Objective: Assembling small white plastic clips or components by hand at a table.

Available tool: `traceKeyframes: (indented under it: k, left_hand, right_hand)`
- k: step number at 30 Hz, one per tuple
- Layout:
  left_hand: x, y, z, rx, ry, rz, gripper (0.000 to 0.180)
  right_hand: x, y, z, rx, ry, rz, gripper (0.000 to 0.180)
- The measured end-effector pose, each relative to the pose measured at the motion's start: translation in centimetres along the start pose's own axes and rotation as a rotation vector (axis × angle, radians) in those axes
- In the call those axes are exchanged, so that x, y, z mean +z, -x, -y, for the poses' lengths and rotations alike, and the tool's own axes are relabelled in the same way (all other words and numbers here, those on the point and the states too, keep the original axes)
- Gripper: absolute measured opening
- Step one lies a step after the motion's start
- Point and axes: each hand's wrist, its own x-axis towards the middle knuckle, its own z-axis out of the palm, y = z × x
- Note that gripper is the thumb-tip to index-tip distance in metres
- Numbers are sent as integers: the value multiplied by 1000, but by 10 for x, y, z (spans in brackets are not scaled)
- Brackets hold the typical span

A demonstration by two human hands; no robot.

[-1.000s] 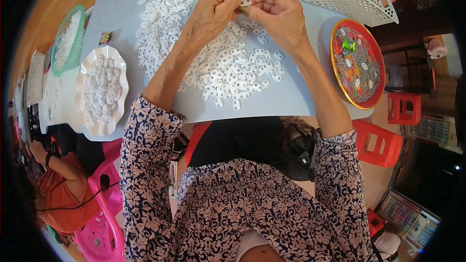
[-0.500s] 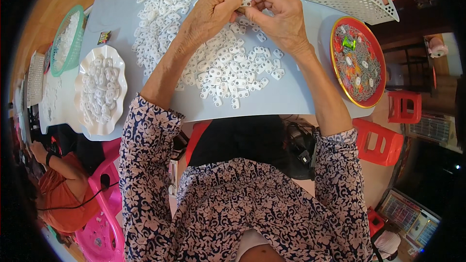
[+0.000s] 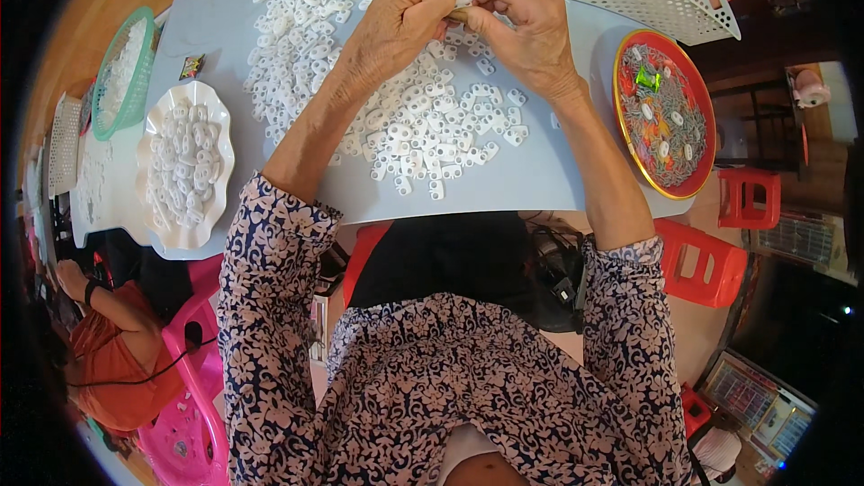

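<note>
Over the far middle of the table, my left hand (image 3: 407, 25) and my right hand (image 3: 525, 27) meet at the fingertips. Both pinch a small white plastic piece with two round holes (image 3: 463, 0), which is partly covered by the fingers. A small brownish thing shows between the fingers just under it; its kind is unclear. Beneath and in front of the hands spreads a loose pile of similar white two-hole pieces (image 3: 423, 130). Right of my right forearm stands a red plate with a gold rim (image 3: 711, 117), holding grey metal bits, a green wrapped sweet and a few white pieces.
On the left, a scalloped white dish (image 3: 225, 157) holds more white pieces. Past it are a small wrapped sweet (image 3: 192, 67) and a green basket (image 3: 101, 121). A white perforated basket (image 3: 621, 4) stands far right. Red stools (image 3: 711, 261) stand beyond the table; another person (image 3: 126, 342) sits at left.
My hands have shifted very slightly to the right, and the white piece between the fingertips has tilted a little. Otherwise the scene looks the same.
</note>
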Motion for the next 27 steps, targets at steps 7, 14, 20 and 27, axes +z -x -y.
traceKeyframes:
  k: [7, 14, 20, 27]
  left_hand:
    - [-2, 2, -7, 9, 1, 10, 27]
    - [-2, 3, -7, -66, -26, 47, 26]
    - [9, 2, -10, -23, 75, -57, 27]
    - [5, -1, -7, -16, 33, -24, 28]
  right_hand:
    - [0, 0, -2, -52, 61, -11, 23]
    - [2, 0, -5, -56, 49, -10, 22]
    - [-2, 0, -3, -56, 49, -10, 18]
    - [1, 2, -6, 84, -216, 13, 14]
